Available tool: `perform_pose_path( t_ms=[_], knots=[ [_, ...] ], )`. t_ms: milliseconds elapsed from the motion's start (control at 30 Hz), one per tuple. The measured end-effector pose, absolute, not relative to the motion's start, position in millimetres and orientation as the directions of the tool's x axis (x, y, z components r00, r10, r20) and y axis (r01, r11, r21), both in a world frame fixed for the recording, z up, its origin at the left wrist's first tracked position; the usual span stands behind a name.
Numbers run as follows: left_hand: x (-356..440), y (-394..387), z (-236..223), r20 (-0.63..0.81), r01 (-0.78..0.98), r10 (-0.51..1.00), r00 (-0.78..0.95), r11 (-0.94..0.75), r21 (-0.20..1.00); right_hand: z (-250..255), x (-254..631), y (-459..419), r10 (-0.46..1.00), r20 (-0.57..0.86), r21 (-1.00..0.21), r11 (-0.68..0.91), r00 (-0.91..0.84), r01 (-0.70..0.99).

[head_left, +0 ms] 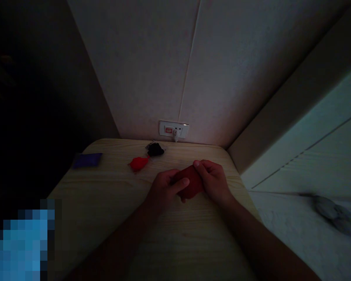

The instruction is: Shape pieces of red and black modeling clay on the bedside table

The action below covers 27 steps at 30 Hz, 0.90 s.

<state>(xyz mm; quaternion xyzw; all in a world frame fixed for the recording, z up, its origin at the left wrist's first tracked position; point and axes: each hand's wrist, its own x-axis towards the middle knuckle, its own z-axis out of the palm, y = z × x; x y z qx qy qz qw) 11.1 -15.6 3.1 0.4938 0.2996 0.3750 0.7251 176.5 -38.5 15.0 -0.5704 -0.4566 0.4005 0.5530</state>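
Note:
A dark red piece of soft, thin material point(192, 182), which looks like cloth, is stretched between my two hands above the wooden tabletop point(111, 218). My left hand point(166, 186) grips its left side, the thumb lying on top. At its upper right edge my right hand point(212, 177) pinches it between thumb and fingers. What exactly the red piece is, I cannot make out. Beyond my left hand lie a bright red crumpled bundle point(139, 164) and a black crumpled bundle point(155, 150), both resting on the table.
A purple flat packet point(87, 160) lies near the table's left edge. On the wall behind the table is a socket plate point(173, 129) with a plug in it. A white panel point(310, 152) stands to the right, and a grey object point(336, 214) lies beside the table. The light is dim.

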Motion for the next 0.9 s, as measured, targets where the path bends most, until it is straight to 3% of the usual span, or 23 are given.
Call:
perform_pose_path(
  t_ms=[267,400,567,900],
  knots=[
    [10.9,-15.2,4.1,-0.068,-0.255,0.849,0.524,0.233,0.938,16.8,178.8,-36.5,0.946,0.112,-0.985,0.065,0.305,0.158],
    [9.5,-12.9,1.8,-0.070,-0.241,0.851,0.521,0.225,0.944,14.6,177.5,-36.2,0.962,0.070,-0.997,0.063,0.264,0.035],
    [8.3,-10.1,-1.9,-0.075,-0.207,0.858,0.508,0.206,0.956,8.2,175.1,-37.5,0.996,-0.053,-0.993,-0.045,0.072,-0.109],
    [10.1,-11.9,1.1,-0.056,-0.219,0.876,0.479,0.181,0.959,15.1,171.2,-41.8,0.978,0.014,-0.992,-0.012,0.207,0.123]
  ],
)
